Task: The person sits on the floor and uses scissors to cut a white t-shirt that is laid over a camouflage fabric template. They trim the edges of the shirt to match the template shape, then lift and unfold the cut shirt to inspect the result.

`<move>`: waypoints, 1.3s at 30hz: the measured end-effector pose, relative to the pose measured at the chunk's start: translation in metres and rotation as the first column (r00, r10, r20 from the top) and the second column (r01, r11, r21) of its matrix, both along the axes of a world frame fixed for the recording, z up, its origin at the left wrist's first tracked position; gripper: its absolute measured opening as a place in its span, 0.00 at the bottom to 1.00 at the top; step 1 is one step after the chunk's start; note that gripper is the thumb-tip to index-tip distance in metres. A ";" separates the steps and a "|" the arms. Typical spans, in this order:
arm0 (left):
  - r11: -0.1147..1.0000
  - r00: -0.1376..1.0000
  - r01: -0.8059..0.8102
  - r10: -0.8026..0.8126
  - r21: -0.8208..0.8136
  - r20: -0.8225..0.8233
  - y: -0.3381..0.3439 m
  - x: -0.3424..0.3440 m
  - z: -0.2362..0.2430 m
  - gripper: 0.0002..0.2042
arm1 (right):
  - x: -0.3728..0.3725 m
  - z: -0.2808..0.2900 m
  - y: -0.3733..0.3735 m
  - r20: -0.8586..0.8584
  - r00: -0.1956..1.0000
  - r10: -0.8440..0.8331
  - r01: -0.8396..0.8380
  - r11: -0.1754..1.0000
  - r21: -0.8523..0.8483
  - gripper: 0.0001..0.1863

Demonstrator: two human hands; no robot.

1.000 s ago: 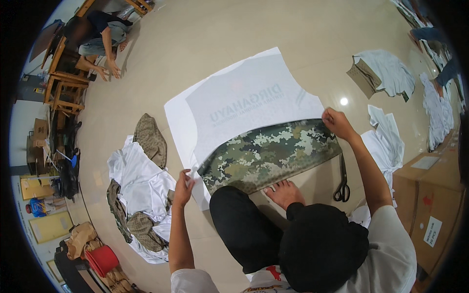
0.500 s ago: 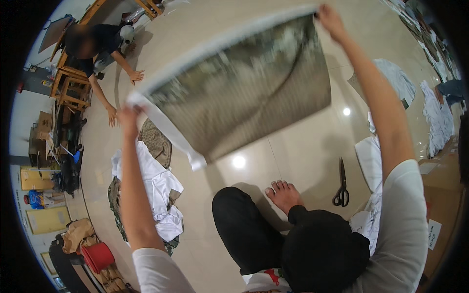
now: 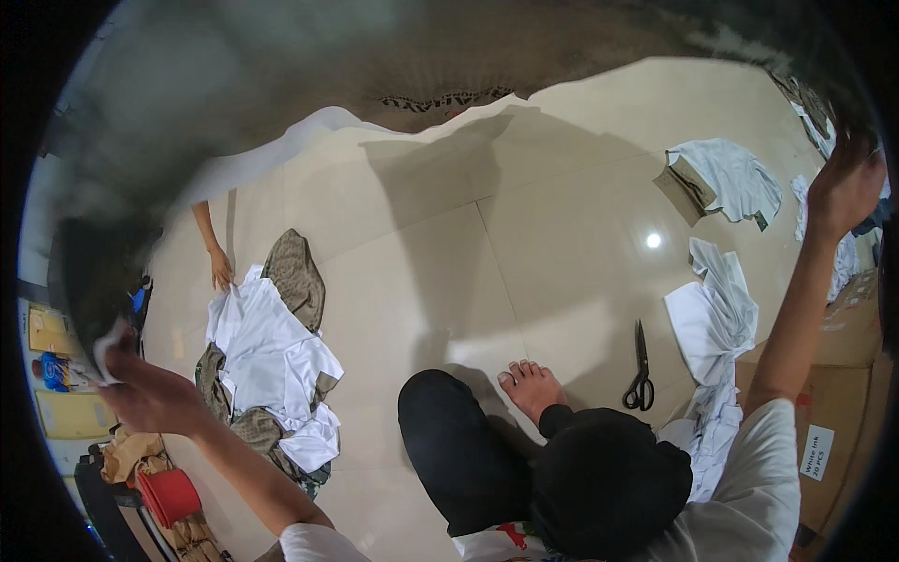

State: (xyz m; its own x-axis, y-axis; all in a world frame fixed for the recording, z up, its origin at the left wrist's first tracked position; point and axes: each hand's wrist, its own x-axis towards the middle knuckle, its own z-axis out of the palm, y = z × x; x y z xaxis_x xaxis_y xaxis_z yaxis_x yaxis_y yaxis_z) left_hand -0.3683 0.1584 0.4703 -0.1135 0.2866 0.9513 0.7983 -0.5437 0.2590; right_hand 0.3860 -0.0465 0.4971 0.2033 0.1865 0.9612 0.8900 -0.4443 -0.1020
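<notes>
The cloth, blurred and raised off the floor, spans the top of the frame from the left edge to the right. At lower left, the left hand has its fingers pinching the cloth's edge; at upper right, the right hand has its fingers closed on the other end, partly in shadow. Scissors lie right of centre, and another person's hand touches the white pile at left.
</notes>
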 end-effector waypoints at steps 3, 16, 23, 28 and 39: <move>0.962 0.975 0.199 -0.175 -0.185 0.137 -0.026 0.024 -0.062 0.12 | -0.010 -0.090 0.001 -0.278 0.743 0.609 -0.478 0.773 0.416 0.14; 0.603 0.938 0.244 -0.346 -0.760 0.026 -0.076 0.043 -0.249 0.21 | -0.069 -0.310 -0.026 -0.768 0.391 0.508 -0.589 0.779 0.215 0.14; 0.492 0.894 0.217 -0.448 -0.843 -0.031 -0.069 0.052 -0.300 0.17 | -0.074 -0.367 -0.029 -0.900 0.347 0.264 -0.566 0.824 0.024 0.11; 0.296 0.876 0.252 -0.475 -0.921 0.087 -0.085 0.065 -0.328 0.14 | -0.051 -0.416 -0.073 -0.929 0.317 0.190 -0.588 0.808 -0.035 0.13; 0.380 0.935 0.232 -0.342 -0.896 0.097 -0.153 0.050 -0.306 0.12 | -0.050 -0.391 -0.158 -0.894 0.444 0.055 -0.542 0.811 -0.219 0.12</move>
